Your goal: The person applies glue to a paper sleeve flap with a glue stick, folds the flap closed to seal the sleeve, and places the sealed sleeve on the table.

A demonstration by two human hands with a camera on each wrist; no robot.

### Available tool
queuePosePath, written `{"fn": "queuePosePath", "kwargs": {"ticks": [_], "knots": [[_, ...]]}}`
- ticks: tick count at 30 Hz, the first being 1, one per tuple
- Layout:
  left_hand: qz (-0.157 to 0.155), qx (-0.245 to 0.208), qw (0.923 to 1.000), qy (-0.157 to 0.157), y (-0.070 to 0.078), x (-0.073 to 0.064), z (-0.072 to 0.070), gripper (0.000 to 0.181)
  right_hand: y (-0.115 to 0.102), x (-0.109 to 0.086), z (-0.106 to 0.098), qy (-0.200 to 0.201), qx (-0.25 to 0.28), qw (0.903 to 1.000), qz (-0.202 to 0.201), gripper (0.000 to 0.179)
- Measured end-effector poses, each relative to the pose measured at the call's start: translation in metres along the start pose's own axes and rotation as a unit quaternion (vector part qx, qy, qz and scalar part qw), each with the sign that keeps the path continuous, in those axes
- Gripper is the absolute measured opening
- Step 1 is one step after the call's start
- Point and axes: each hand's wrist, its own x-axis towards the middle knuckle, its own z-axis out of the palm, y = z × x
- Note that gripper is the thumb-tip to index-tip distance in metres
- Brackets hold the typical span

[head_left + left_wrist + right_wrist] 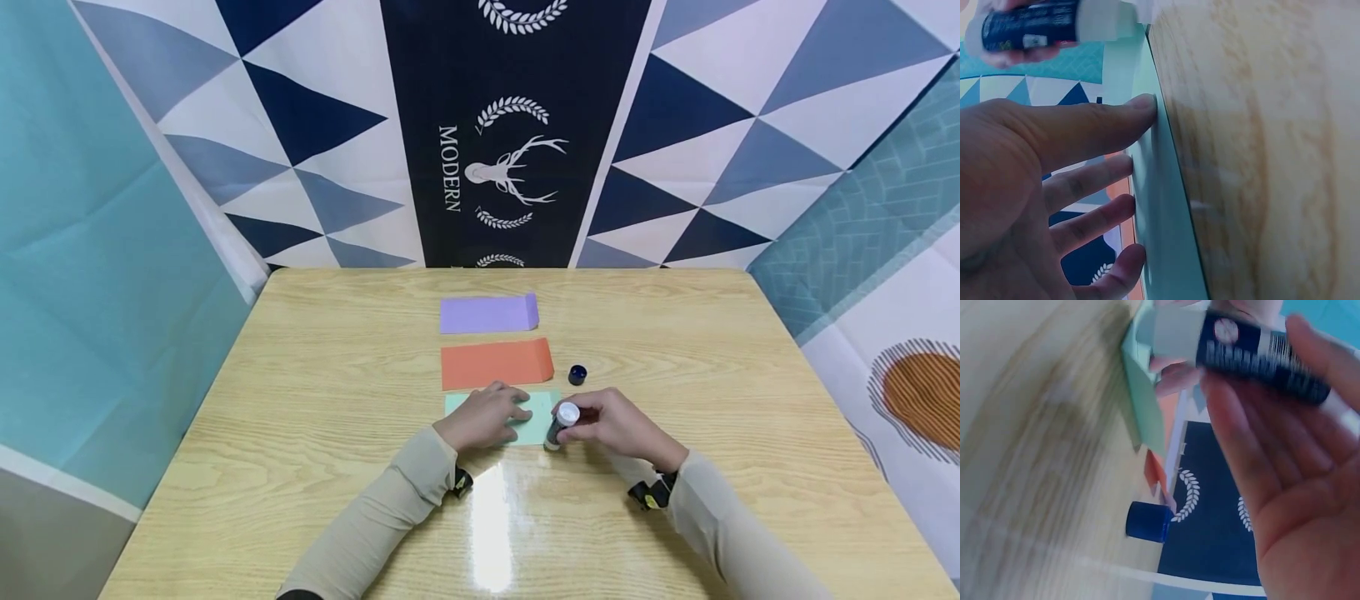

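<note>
My left hand (486,417) rests with spread fingers on a mint-green envelope (540,410), thumb near its front edge. In the left wrist view the thumb and fingertips touch the green paper (1169,225). Between thumb and fingers, my right hand (618,427) grips a glue stick (557,428) with a dark label and white ends. Its lower end is down at the envelope's right flap, the stick tilted. In the right wrist view, the glue stick (1241,350) overlaps the green flap (1144,403); its tip is not clearly visible.
Behind the green envelope lies an orange envelope (491,365), and farther back a purple envelope (483,315), both with flaps on the right. A dark blue cap (577,375) stands right of the orange one. Patterned cloth (345,125) hangs behind the wooden table (315,400).
</note>
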Motion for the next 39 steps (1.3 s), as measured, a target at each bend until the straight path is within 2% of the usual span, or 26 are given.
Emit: {"fn": "queuePosePath", "kwargs": {"ticks": [5, 8, 15, 22, 26, 32, 35, 39], "knots": [[0.008, 0.007, 0.9999, 0.002, -0.001, 0.000, -0.001, 0.041, 0.000, 0.013, 0.000, 0.081, -0.026, 0.9963, 0.014, 0.030], [0.011, 0.012, 0.9999, 0.003, -0.001, 0.000, -0.001, 0.041, 0.002, 0.022, 0.002, 0.101, -0.039, 0.9941, 0.002, 0.029], [0.014, 0.009, 0.9999, 0.000, -0.001, 0.000, 0.000, 0.040, 0.004, 0.033, 0.007, 0.084, -0.037, 0.9954, -0.029, 0.028], [0.007, 0.006, 1.0000, -0.004, 0.002, -0.001, -0.002, 0.040, 0.003, 0.024, 0.005, 0.042, -0.064, 0.9957, -0.053, 0.026], [0.003, 0.003, 1.0000, -0.004, 0.003, -0.002, -0.003, 0.041, -0.001, 0.015, 0.002, 0.003, -0.059, 0.9975, -0.039, 0.026], [-0.002, -0.006, 1.0000, -0.001, 0.003, -0.001, -0.003, 0.041, -0.003, 0.007, -0.003, -0.053, -0.006, 0.9983, -0.023, 0.024], [-0.001, -0.011, 0.9999, -0.003, 0.003, -0.002, -0.004, 0.041, -0.005, 0.006, -0.006, -0.027, -0.003, 0.9996, -0.009, 0.027], [0.003, -0.006, 1.0000, -0.003, 0.003, -0.002, -0.004, 0.040, -0.006, 0.011, -0.006, 0.047, -0.030, 0.9984, -0.006, 0.028]]}}
